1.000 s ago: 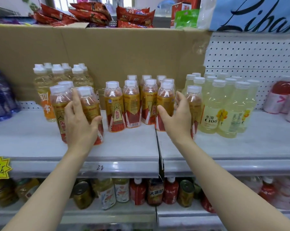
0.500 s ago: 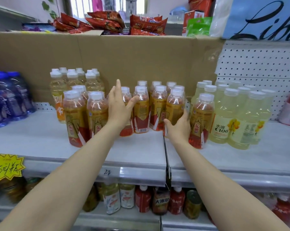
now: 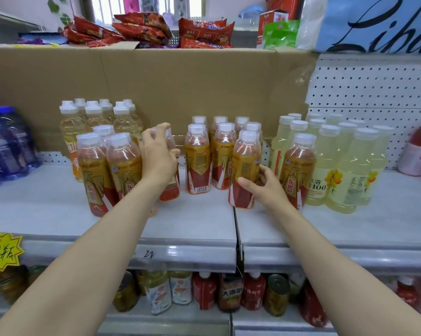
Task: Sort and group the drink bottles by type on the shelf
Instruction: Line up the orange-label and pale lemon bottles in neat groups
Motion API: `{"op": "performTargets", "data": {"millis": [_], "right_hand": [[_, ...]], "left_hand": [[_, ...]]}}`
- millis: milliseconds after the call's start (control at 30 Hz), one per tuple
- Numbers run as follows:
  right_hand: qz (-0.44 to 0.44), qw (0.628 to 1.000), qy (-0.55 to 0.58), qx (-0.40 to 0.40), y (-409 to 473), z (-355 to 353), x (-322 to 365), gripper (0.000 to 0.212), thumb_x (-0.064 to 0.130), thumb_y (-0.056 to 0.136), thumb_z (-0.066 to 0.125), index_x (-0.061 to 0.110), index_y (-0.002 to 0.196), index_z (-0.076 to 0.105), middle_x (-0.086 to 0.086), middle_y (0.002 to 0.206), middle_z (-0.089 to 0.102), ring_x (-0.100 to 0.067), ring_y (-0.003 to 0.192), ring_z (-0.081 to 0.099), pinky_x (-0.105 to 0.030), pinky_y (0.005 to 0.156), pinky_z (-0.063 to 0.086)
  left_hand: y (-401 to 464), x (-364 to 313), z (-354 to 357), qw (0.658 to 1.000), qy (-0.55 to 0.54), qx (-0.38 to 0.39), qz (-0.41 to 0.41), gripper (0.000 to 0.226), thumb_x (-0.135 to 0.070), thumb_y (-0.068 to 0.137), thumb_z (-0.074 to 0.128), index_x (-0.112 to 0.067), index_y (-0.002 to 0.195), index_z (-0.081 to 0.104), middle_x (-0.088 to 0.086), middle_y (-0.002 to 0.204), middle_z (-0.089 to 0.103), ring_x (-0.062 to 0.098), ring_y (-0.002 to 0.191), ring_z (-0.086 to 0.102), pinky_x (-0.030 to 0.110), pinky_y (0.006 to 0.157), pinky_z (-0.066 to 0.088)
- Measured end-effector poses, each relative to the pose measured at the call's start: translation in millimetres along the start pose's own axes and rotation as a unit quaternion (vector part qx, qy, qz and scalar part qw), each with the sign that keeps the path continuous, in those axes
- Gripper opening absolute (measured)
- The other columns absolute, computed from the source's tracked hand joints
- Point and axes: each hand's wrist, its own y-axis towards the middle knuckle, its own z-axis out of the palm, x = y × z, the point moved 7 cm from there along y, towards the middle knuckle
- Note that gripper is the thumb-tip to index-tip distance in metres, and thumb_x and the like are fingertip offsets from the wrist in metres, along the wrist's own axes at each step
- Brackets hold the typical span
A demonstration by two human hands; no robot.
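Bottles of amber drink with red-and-gold labels and white caps stand upright on the grey shelf (image 3: pixel 59 214): a front-left group (image 3: pixel 107 170), a middle cluster (image 3: pixel 216 154), and one more (image 3: pixel 297 166) just beside the pale yellow bottles (image 3: pixel 345 166) on the right. Behind the left group stand taller bottles of light golden drink (image 3: pixel 93 120), against the cardboard box (image 3: pixel 180 81), which holds red snack packets (image 3: pixel 141 27). Blue bottles (image 3: pixel 5 144) sit at the far left. The left hand (image 3: pixel 157 156) curls round an amber bottle (image 3: pixel 170 185), fingers wrapped over its shoulder near the cap; the bottle stands just beside the front-left group. The right hand (image 3: pixel 265 185) grips the lower body of another amber bottle (image 3: pixel 245 166), thumb on its red label and fingers behind, at the seam between the two shelf boards
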Motion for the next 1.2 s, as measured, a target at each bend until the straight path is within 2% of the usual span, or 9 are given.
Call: {"op": "performTargets", "data": {"millis": [233,333,400,467,567,667,867,1100,1200], "right_hand": [[-0.014,0.999,0.034,-0.012,-1.8,-9.8,-4.4,0.071,0.021,0.08,0.087,0.017,0.14,0.05,0.002,0.129,0.064,-0.009,0.117,0.062,-0.025,0.095,0.053],[-0.009,0.999,0.046,-0.009,-0.1,-7.5,-6.8,0.069,0.023,0.081,0.086,0.017,0.141,0.053,0.003,0.126,0.069,-0.004,0.108,0.067,-0.02,0.084,0.056],[-0.009,0.999,0.049,-0.007,1.3,-6.3,-7.9,0.066,0.025,0.081,0.086,0.018,0.139,0.055,0.004,0.123,0.071,-0.002,0.105,0.068,-0.019,0.082,0.056],[-0.006,0.999,0.048,-0.005,2.4,-6.0,-11.0,0.068,0.028,0.08,0.087,0.019,0.139,0.056,0.005,0.124,0.071,-0.005,0.11,0.067,-0.021,0.087,0.054],[-0.005,0.999,0.048,-0.002,4.0,-6.6,-15.5,0.071,0.032,0.078,0.087,0.02,0.14,0.055,0.005,0.125,0.07,-0.009,0.115,0.066,-0.028,0.096,0.054],[-0.01,0.999,0.05,0.0,5.3,-6.2,-15.0,0.067,0.03,0.079,0.087,0.021,0.138,0.057,0.005,0.124,0.071,-0.009,0.113,0.067,-0.026,0.094,0.054],[-0.022,0.998,0.051,-0.004,7.1,-4.5,-12.7,0.066,0.028,0.08,0.087,0.02,0.138,0.056,0.006,0.122,0.071,-0.005,0.11,0.067,-0.016,0.08,0.055],[-0.029,0.998,0.054,-0.006,8.9,-5.9,-14.7,0.061,0.028,0.08,0.086,0.022,0.135,0.059,0.006,0.121,0.073,-0.005,0.109,0.068,-0.019,0.081,0.055],[-0.03,0.998,0.059,-0.008,11.0,-5.3,-14.3,0.062,0.026,0.08,0.087,0.02,0.135,0.059,0.005,0.121,0.073,-0.008,0.11,0.069,-0.019,0.081,0.056]], "left_hand": [[0.2,8.5,3.9,0.997,0.073,-0.019,-0.015,0.065,-0.003,0.093,0.066,-0.012,0.15,0.036,0.027,0.161,0.019,0.043,0.151,0.012,0.048,0.122,0.017],[-11.4,-28.8,-0.8,0.986,0.047,-0.073,0.142,0.072,-0.012,0.094,0.07,-0.008,0.155,0.033,0.02,0.168,0.008,0.034,0.156,0.005,0.04,0.127,0.01],[-16.9,-52.3,8.6,0.982,-0.044,-0.012,0.181,0.075,-0.017,0.096,0.067,-0.017,0.159,0.027,0.01,0.169,0.011,0.024,0.156,0.011,0.026,0.122,0.011],[-8.9,-44.9,35.4,0.985,-0.121,0.102,0.065,0.086,-0.025,0.097,0.068,-0.024,0.163,0.013,0.003,0.17,0.012,0.021,0.155,0.014,0.034,0.121,0.016],[-6.3,-14.4,67.4,0.941,-0.222,0.215,-0.139,0.092,-0.024,0.093,0.071,-0.028,0.162,0.011,0.001,0.16,0.036,0.024,0.144,0.039,0.049,0.113,0.041],[-5.6,2.6,74.8,0.944,-0.225,0.199,-0.136,0.079,-0.01,0.09,0.073,-0.025,0.155,0.03,-0.001,0.141,0.054,0.018,0.124,0.055,0.038,0.096,0.052],[-1.7,9.8,81.8,0.973,-0.146,0.116,-0.135,0.101,-0.04,0.069,0.092,-0.022,0.152,0.037,0.005,0.144,0.04,0.023,0.132,0.045,0.044,0.112,0.042],[-24.5,24.1,105.0,0.863,-0.387,0.222,-0.238,0.05,-0.017,0.092,0.073,-0.02,0.136,0.051,-0.008,0.109,0.067,0.011,0.099,0.068,0.025,0.072,0.052],[-22.3,31.5,107.2,0.848,-0.412,0.219,-0.252,0.067,-0.011,0.086,0.078,-0.023,0.144,0.046,-0.004,0.118,0.067,0.016,0.105,0.067,0.037,0.081,0.055]]}}
